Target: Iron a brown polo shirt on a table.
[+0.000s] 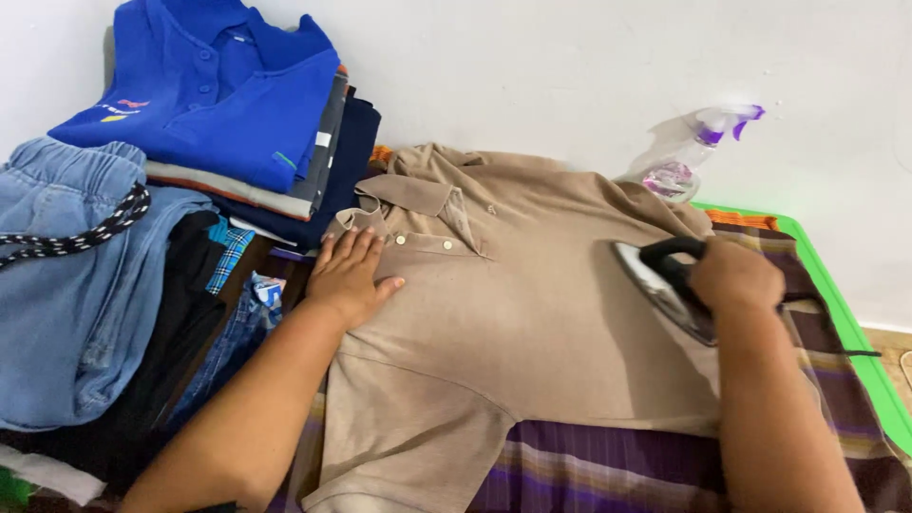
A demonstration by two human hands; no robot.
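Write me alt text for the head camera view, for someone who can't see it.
A person irons a tan polo shirt spread on a striped cloth: the right hand grips a black-handled iron on the shirt, and the left hand lies flat beside the collar. Folded clothes are stacked to the left, and a spray bottle lies by the white wall.

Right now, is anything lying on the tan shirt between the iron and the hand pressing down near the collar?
Nothing visible does. The right hand grips the iron on the tan polo shirt; the left hand lies flat beside the collar. Only bare fabric shows between them.
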